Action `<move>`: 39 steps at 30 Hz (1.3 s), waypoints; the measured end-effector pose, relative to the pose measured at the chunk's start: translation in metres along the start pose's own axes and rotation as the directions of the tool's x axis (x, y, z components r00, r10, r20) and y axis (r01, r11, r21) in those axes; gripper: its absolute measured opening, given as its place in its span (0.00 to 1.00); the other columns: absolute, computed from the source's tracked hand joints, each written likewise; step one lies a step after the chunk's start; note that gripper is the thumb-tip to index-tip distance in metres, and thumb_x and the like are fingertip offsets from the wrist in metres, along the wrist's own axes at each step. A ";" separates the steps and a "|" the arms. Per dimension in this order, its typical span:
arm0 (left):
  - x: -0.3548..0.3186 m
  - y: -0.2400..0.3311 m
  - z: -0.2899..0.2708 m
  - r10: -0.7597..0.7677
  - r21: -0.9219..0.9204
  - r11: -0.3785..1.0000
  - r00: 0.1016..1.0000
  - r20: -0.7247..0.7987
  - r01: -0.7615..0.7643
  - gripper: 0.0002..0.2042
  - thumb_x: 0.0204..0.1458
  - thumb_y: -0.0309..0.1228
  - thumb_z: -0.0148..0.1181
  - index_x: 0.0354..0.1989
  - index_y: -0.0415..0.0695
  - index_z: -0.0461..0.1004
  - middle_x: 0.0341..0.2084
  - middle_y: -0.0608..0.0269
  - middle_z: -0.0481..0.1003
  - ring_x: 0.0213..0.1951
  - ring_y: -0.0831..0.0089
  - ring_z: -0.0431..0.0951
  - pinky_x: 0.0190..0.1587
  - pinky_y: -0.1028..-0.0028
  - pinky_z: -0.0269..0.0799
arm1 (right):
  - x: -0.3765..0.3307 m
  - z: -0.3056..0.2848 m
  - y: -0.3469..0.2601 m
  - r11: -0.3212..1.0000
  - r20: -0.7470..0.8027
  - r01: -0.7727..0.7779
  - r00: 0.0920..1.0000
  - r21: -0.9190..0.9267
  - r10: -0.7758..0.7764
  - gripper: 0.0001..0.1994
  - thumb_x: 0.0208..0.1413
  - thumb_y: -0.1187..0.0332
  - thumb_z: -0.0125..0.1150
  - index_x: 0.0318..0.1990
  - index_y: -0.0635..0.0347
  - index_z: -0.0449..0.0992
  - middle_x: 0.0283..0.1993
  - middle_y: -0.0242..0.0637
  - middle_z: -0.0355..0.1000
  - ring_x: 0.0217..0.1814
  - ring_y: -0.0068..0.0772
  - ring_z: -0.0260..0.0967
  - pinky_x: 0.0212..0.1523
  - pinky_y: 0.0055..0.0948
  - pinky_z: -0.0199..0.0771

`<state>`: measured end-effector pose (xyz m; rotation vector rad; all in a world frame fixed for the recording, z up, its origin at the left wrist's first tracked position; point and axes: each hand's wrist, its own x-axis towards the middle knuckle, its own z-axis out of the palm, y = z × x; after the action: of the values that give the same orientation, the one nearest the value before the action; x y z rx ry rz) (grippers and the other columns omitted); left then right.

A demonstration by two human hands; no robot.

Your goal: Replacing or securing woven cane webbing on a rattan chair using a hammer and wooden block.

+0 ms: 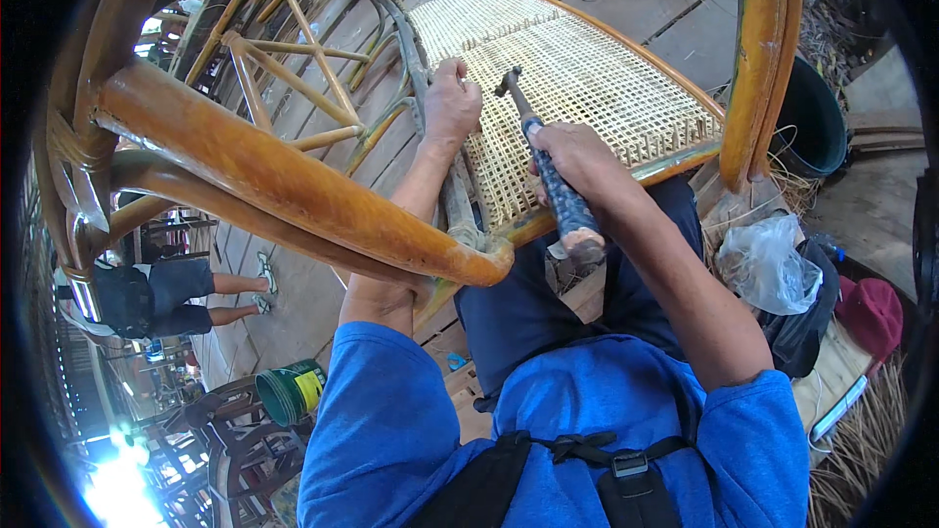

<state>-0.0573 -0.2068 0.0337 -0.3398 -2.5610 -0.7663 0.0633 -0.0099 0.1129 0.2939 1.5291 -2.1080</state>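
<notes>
- Outdoors, I see a plank floor (675, 20) under a rattan chair (274, 176).
- My left hand (450, 103) is curled tight on the woven cane seat's (587, 78) edge.
- My right hand (577, 161) is fisted around a hammer (553, 176), whose head rests on the weave.
- A green bucket (291, 391) stands lower left.

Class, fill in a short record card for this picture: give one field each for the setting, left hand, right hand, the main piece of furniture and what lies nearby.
Setting: wooden plank floor
Left hand: pressed on the edge of the woven cane seat
Right hand: closed round a hammer, head at the seat edge
Furniture: rattan chair frame
Nearby: plastic bag, dark bucket, green bucket
</notes>
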 end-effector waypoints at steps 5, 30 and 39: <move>0.012 -0.008 -0.003 -0.060 -0.038 0.997 0.998 -0.010 0.060 0.05 0.44 0.24 0.50 0.31 0.41 0.66 0.20 0.52 0.69 0.22 0.59 0.72 0.28 0.66 0.68 | -0.004 -0.006 -0.007 0.997 0.064 -0.069 0.995 -0.043 0.072 0.14 0.50 0.66 0.49 0.30 0.73 0.71 0.24 0.40 0.68 0.19 0.32 0.66 0.21 0.34 0.69; 0.015 -0.018 -0.021 -0.113 -0.114 0.988 0.991 -0.075 0.104 0.05 0.46 0.25 0.51 0.32 0.40 0.67 0.20 0.57 0.68 0.24 0.64 0.70 0.31 0.67 0.68 | 0.006 -0.007 -0.003 0.991 0.028 0.034 0.999 -0.128 -0.031 0.16 0.51 0.64 0.49 0.29 0.74 0.72 0.24 0.41 0.70 0.19 0.30 0.66 0.22 0.31 0.67; 0.009 -0.027 -0.004 -0.149 -0.058 0.987 0.989 0.006 0.149 0.07 0.44 0.25 0.50 0.33 0.41 0.66 0.20 0.50 0.68 0.24 0.55 0.71 0.32 0.62 0.67 | 0.013 -0.006 0.001 0.994 0.032 0.014 0.999 -0.110 -0.011 0.14 0.55 0.62 0.50 0.29 0.67 0.68 0.22 0.35 0.66 0.15 0.26 0.64 0.15 0.24 0.66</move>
<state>-0.0736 -0.2300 0.0282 -0.1684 -2.5919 -0.8963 0.0526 -0.0081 0.1041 0.2113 1.6259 -2.0194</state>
